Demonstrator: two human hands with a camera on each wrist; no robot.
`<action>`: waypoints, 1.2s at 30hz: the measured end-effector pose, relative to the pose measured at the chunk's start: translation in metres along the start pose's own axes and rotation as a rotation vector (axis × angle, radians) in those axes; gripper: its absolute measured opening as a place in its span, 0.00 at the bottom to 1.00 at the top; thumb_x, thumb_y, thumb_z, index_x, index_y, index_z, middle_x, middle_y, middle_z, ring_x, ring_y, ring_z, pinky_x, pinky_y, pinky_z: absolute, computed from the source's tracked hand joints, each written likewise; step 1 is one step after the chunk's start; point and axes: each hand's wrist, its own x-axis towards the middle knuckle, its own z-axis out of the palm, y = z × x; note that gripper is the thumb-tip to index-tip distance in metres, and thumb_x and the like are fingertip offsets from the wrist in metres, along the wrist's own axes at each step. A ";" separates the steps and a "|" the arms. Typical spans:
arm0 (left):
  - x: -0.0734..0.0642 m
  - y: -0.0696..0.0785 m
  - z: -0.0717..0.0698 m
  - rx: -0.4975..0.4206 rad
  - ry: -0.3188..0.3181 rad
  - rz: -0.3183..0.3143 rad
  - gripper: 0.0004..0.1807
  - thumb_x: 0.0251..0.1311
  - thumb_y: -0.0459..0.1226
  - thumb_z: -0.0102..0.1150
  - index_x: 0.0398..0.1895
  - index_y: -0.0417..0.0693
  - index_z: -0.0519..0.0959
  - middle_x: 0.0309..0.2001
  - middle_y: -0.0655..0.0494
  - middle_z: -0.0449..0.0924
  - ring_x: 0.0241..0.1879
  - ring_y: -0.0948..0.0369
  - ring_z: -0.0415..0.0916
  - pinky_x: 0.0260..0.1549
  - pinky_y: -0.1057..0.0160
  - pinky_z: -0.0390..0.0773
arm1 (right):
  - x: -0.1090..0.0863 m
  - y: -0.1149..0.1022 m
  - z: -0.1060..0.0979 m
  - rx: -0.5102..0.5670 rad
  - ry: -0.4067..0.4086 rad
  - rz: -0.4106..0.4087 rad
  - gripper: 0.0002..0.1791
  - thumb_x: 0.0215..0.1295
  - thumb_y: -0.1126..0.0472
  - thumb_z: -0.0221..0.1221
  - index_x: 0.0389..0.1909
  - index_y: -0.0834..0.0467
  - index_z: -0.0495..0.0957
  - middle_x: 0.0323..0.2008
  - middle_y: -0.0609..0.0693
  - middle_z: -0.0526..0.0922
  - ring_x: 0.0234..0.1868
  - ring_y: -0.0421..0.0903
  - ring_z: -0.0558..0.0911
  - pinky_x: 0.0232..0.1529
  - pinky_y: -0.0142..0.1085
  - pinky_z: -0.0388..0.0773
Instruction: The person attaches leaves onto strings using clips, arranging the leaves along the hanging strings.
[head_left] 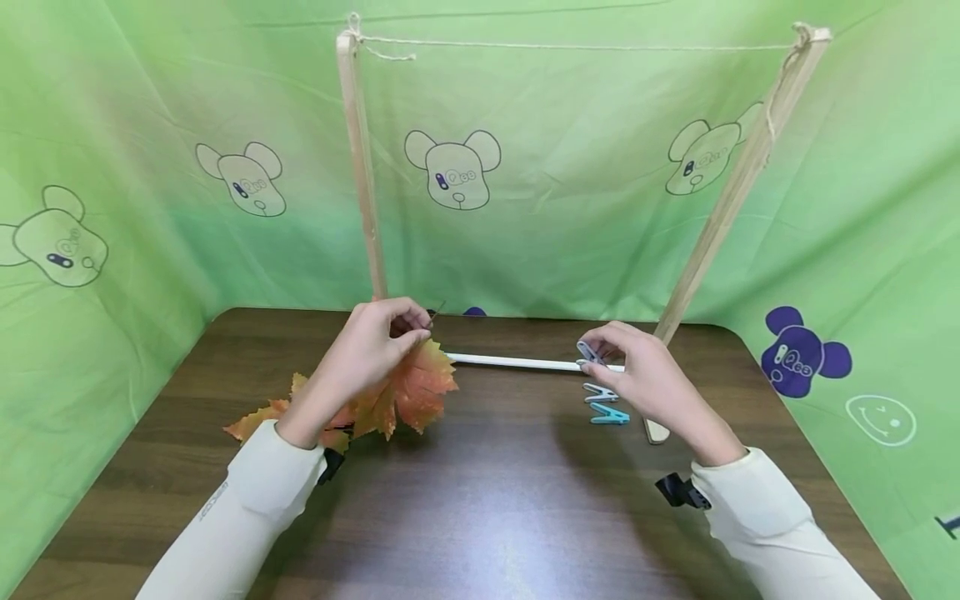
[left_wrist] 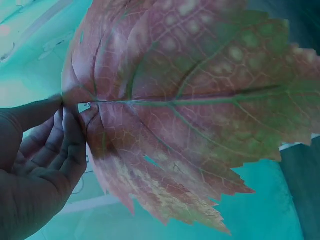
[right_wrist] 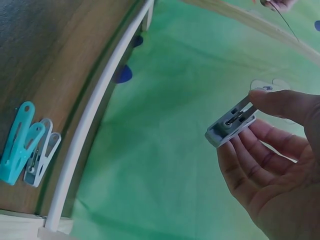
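My left hand [head_left: 386, 337] pinches an orange-red artificial maple leaf [head_left: 420, 387] at its stem end, thumb against the fingers. In the left wrist view the veined leaf [left_wrist: 165, 100] spreads out to the right of the fingertips. My right hand [head_left: 633, 362] holds a grey-blue clothespin [head_left: 589, 352] between thumb and fingers. The right wrist view shows this clothespin [right_wrist: 232, 121] with the thumb on one handle. Just below that hand on the table lie a pale grey clothespin [head_left: 600, 392] and a turquoise clothespin [head_left: 609, 414].
More maple leaves [head_left: 258, 417] lie at the left, beside and under my left forearm. A twine line [head_left: 577, 47] runs between a left wooden post [head_left: 362, 167] and a right wooden post [head_left: 738, 187]. A white rod [head_left: 517, 362] crosses low between them on the brown table [head_left: 480, 483].
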 end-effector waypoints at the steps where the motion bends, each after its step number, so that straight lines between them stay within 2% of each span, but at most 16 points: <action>1: 0.001 0.002 -0.001 -0.010 0.013 -0.001 0.03 0.68 0.31 0.67 0.42 0.43 0.86 0.37 0.52 0.89 0.36 0.58 0.84 0.39 0.59 0.84 | 0.001 -0.001 0.000 0.002 0.003 -0.002 0.11 0.62 0.72 0.70 0.45 0.62 0.84 0.39 0.51 0.86 0.39 0.47 0.85 0.44 0.40 0.83; 8: 0.008 0.011 -0.002 -0.065 0.112 -0.015 0.03 0.67 0.31 0.68 0.41 0.43 0.86 0.37 0.51 0.87 0.36 0.56 0.83 0.40 0.58 0.83 | 0.008 -0.007 -0.001 0.044 0.037 -0.008 0.10 0.63 0.69 0.71 0.45 0.60 0.85 0.39 0.50 0.86 0.38 0.40 0.82 0.42 0.28 0.79; 14: 0.015 0.014 -0.004 -0.107 0.186 -0.014 0.03 0.67 0.31 0.67 0.41 0.42 0.86 0.37 0.50 0.87 0.36 0.56 0.82 0.42 0.58 0.82 | 0.016 -0.018 -0.009 0.070 0.045 0.021 0.11 0.64 0.68 0.71 0.47 0.60 0.85 0.40 0.52 0.87 0.39 0.38 0.81 0.43 0.26 0.78; 21: 0.024 0.020 -0.006 -0.124 0.246 -0.017 0.02 0.67 0.32 0.68 0.40 0.43 0.87 0.36 0.50 0.87 0.34 0.57 0.81 0.40 0.60 0.81 | 0.021 -0.023 -0.016 0.137 0.072 0.033 0.12 0.65 0.70 0.70 0.48 0.63 0.85 0.40 0.54 0.87 0.38 0.30 0.81 0.44 0.18 0.77; 27: 0.034 0.025 -0.008 -0.144 0.295 -0.017 0.02 0.67 0.33 0.68 0.39 0.43 0.87 0.35 0.51 0.87 0.34 0.58 0.80 0.39 0.64 0.79 | 0.026 -0.028 -0.022 0.199 0.121 -0.002 0.11 0.65 0.70 0.69 0.48 0.62 0.84 0.40 0.53 0.86 0.39 0.31 0.81 0.45 0.18 0.77; 36: 0.052 0.036 -0.016 -0.186 0.379 0.017 0.04 0.67 0.32 0.67 0.40 0.39 0.87 0.35 0.48 0.86 0.33 0.59 0.77 0.36 0.69 0.76 | 0.041 -0.043 -0.031 0.321 0.131 0.015 0.13 0.67 0.69 0.68 0.52 0.62 0.84 0.42 0.52 0.85 0.42 0.35 0.83 0.50 0.19 0.77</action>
